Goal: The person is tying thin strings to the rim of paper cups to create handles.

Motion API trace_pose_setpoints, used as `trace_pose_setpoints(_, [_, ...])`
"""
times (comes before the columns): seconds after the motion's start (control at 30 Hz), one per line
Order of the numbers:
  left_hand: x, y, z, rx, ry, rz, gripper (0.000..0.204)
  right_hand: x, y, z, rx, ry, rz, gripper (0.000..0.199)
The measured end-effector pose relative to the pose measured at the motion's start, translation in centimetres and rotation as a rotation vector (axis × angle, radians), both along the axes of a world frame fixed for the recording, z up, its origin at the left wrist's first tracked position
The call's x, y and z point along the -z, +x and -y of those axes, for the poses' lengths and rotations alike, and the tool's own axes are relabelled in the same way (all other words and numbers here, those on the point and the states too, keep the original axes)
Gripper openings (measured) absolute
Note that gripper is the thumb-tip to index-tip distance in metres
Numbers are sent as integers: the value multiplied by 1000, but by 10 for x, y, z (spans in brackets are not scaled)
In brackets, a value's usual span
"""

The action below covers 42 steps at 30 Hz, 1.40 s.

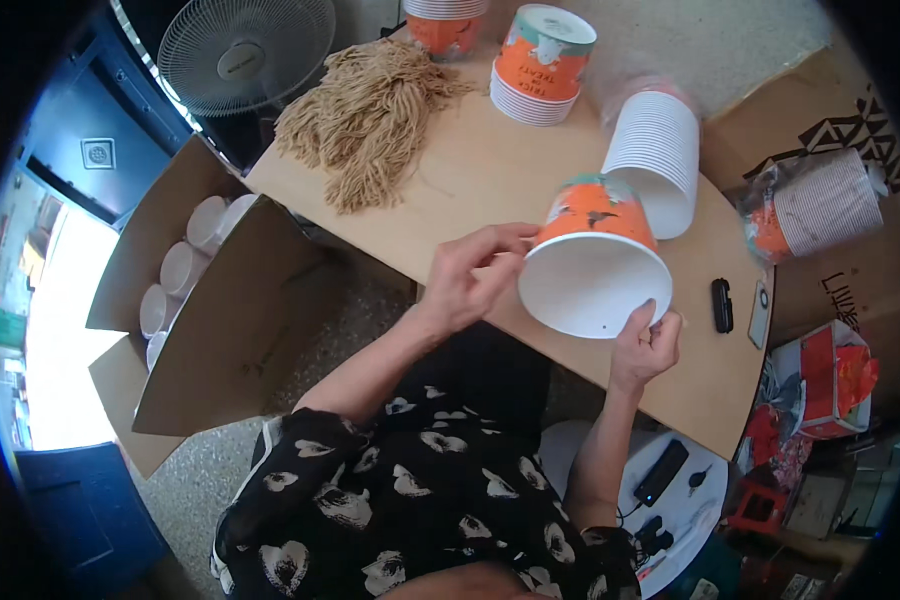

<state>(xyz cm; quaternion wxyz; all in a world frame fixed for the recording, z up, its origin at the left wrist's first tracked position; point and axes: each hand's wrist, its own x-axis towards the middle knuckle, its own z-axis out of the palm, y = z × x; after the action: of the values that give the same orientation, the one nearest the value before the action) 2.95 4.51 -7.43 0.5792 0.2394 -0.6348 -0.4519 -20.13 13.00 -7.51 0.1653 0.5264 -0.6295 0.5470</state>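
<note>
A white-lined paper bucket (595,290) with an orange printed outside is tilted toward me, its mouth facing me. A small dark hole shows in its wall near the rim. My right hand (648,345) pinches the rim at the lower right, thumb inside. My left hand (475,275) is at the bucket's left side, fingers bent and pressed together against the outside near the rim; whatever they pinch is hidden. Behind the bucket lies a stack of nested white buckets (655,150). A pile of tan cord lengths (375,120) lies on the table (460,215) farther left.
An orange-printed bucket stack (542,70) stands at the back. On the left, an open cardboard box (230,320) holds several white buckets (182,270). A black clip-like object (722,305) lies at the table's right edge. A bagged bucket stack (820,205) rests against cardboard at right; a fan (245,55) stands back left.
</note>
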Motion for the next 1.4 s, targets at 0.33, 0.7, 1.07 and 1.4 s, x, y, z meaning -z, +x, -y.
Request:
trace_pose_setpoints(0.33, [45,102,91,-437,-273,726,16,23,36,51,-21,4,-130,19])
trace_pose_setpoints(0.7, [72,82,140,-220,-287,837,10,-26,36,48,-38,130,36,32])
trace_pose_setpoints(1.07, [-10,61,-23,-30,4,442,10,-31,32,40,-189,366,599,35])
trace_pose_setpoints(1.4, [-7,20,-62,594,557,17,32,-9,81,-24,-680,158,668,28])
